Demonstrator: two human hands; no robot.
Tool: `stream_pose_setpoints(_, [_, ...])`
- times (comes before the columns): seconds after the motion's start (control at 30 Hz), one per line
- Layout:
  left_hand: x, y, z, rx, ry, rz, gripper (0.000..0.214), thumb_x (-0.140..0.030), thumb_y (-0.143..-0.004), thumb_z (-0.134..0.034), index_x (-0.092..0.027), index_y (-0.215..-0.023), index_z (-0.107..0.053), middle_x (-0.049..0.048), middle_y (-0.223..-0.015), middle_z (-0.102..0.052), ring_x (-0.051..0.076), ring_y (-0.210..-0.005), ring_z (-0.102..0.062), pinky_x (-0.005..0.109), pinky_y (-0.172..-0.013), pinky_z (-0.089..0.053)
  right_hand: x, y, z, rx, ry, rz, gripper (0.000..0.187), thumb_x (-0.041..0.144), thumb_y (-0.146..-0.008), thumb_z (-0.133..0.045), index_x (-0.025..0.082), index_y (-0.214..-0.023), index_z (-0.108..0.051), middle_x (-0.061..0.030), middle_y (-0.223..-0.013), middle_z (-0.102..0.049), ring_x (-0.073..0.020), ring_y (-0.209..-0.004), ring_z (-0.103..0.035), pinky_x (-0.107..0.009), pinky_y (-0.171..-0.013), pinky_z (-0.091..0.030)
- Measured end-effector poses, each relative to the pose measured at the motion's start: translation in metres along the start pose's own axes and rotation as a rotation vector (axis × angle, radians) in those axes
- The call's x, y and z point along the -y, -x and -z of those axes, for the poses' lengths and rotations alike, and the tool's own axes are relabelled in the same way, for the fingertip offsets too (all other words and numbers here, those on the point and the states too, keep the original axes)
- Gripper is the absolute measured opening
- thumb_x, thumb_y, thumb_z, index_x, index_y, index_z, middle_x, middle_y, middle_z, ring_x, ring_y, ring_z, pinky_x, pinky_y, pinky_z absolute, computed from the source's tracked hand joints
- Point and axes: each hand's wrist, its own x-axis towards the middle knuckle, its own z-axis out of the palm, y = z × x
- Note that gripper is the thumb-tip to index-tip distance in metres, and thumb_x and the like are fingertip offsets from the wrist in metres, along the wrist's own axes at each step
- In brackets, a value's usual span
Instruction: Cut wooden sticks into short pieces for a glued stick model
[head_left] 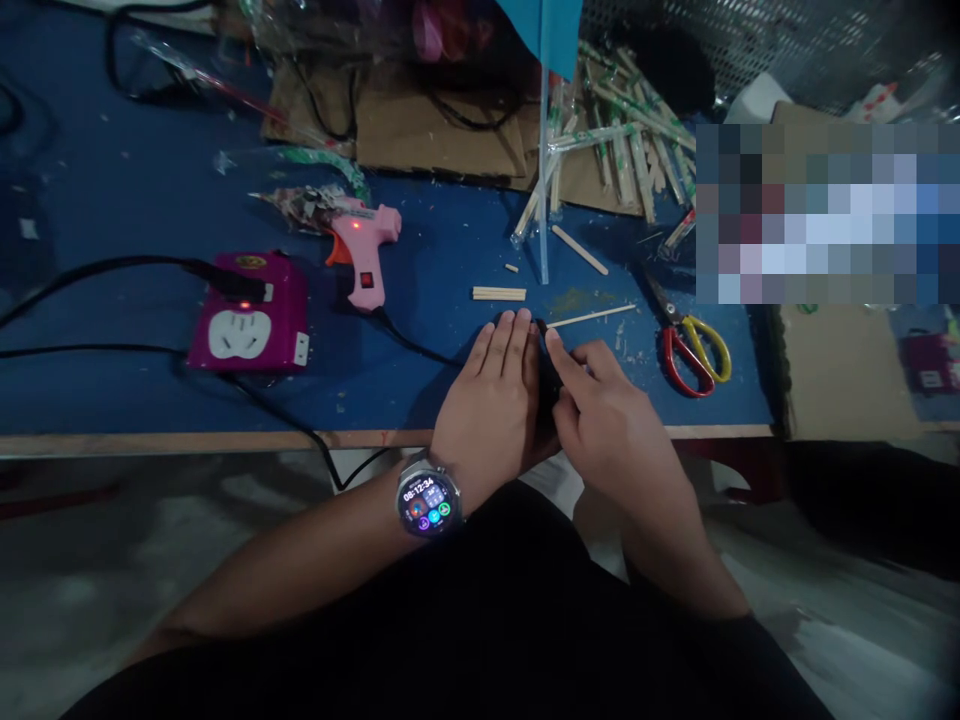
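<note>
My left hand lies flat at the table's front edge, fingers stretched out side by side. Whatever is under its palm is hidden. Close on its right, my right hand is curled around a narrow black tool, the index finger laid along it; its kind is mostly hidden. A thin wooden stick sticks out to the right from near the fingertips. Just beyond my left fingers sits a small row of short wooden sticks, with a tiny cut piece behind it.
Scissors with red and yellow handles lie at right, near a wooden craft stick. A pink glue gun and a purple power socket with cables are at left. Wrapped chopsticks and cardboard fill the back.
</note>
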Motion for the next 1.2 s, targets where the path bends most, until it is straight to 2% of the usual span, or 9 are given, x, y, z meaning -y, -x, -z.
stream_pose_setpoints(0.17, [0.000,0.003,-0.003,-0.037,0.018,-0.003,0.099,-0.053,-0.108,-0.058,0.010,-0.177,-0.023,0.0372,-0.185,-0.025,0.048,-0.178,-0.023,0.064,-0.146,-0.023,-0.002,-0.006,0.002,-0.005,0.001,0.008,0.065,0.020,-0.107,-0.043,0.013,-0.171,-0.054,-0.0190,-0.133,-0.066,-0.0286,-0.102,-0.072,-0.040,-0.075,-0.064])
stream_pose_setpoints(0.3, [0.000,0.003,-0.004,-0.058,0.009,-0.010,0.100,-0.055,-0.108,-0.059,0.011,-0.176,-0.025,0.0373,-0.185,-0.027,0.049,-0.177,-0.025,0.062,-0.146,-0.023,-0.001,-0.012,0.001,-0.008,0.018,0.015,0.066,0.020,-0.107,-0.042,0.009,-0.171,-0.054,-0.0206,-0.137,-0.066,-0.0302,-0.108,-0.074,-0.041,-0.081,-0.065])
stream_pose_setpoints(0.53, [0.000,0.001,-0.002,-0.038,0.016,0.015,0.102,-0.059,-0.109,-0.055,0.012,-0.176,-0.025,0.0364,-0.185,-0.027,0.047,-0.177,-0.025,0.061,-0.146,-0.024,0.000,-0.024,-0.001,-0.013,0.018,0.004,0.068,0.019,-0.105,-0.040,0.010,-0.172,-0.054,-0.0223,-0.141,-0.067,-0.0298,-0.103,-0.073,-0.043,-0.081,-0.064])
stream_pose_setpoints(0.67, [0.000,0.000,-0.001,-0.024,-0.012,-0.004,0.106,-0.062,-0.107,-0.058,0.015,-0.173,-0.029,0.0395,-0.183,-0.029,0.049,-0.176,-0.026,0.061,-0.146,-0.023,-0.003,-0.019,-0.002,-0.030,0.013,0.016,0.068,0.020,-0.106,-0.040,0.009,-0.171,-0.054,-0.0220,-0.138,-0.067,-0.0302,-0.105,-0.072,-0.043,-0.081,-0.063])
stream_pose_setpoints(0.87, [0.001,-0.002,0.000,-0.008,-0.014,-0.007,0.101,-0.058,-0.107,-0.059,0.014,-0.173,-0.033,0.0392,-0.182,-0.031,0.050,-0.176,-0.029,0.062,-0.146,-0.025,-0.001,-0.005,-0.007,-0.039,0.023,-0.011,0.068,0.021,-0.107,-0.039,0.008,-0.173,-0.052,-0.0229,-0.139,-0.066,-0.0323,-0.107,-0.073,-0.044,-0.078,-0.064])
stream_pose_setpoints(1.2, [0.002,-0.001,0.002,0.009,-0.035,-0.025,0.094,-0.052,-0.109,-0.054,0.015,-0.172,-0.034,0.0375,-0.183,-0.031,0.048,-0.176,-0.027,0.062,-0.146,-0.025,-0.003,0.014,-0.010,-0.053,0.031,-0.009,0.066,0.022,-0.109,-0.039,0.009,-0.172,-0.053,-0.0209,-0.133,-0.067,-0.0298,-0.096,-0.071,-0.042,-0.065,-0.061])
